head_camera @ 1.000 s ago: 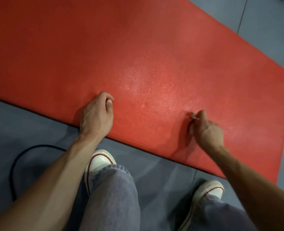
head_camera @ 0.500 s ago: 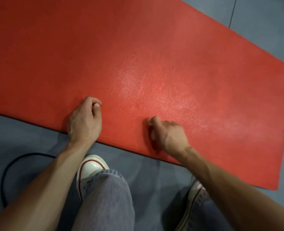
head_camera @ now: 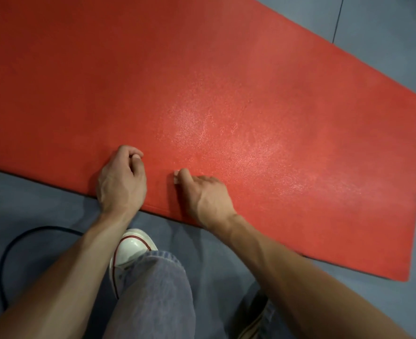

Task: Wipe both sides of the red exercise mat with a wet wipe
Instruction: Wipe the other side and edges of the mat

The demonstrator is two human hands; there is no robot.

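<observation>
Across most of the frame, from the upper left down to the lower right corner, the red exercise mat [head_camera: 226, 81] lies flat on the grey floor [head_camera: 31, 196], its near edge running diagonally past the person's knees. A paler, faintly shiny patch sits at mid-frame, probably dampness from wiping. Just below that patch the right hand [head_camera: 205, 194] presses down on the mat with its fingers curled over a small white wet wipe [head_camera: 176, 176], of which only a corner shows at the fingertips. Close to its left, the left hand [head_camera: 122, 182] rests on the mat near the edge, fingers curled loosely and gripping nothing, apparently steadying the mat.

The step looks like wiping the upper face. Doing it well likely means overlapping strokes carried right to the edge, firm flat pressure, and the left hand pinning the mat against sliding. A white shoe [head_camera: 131, 250] and black cable [head_camera: 9, 250] lie at lower left.
</observation>
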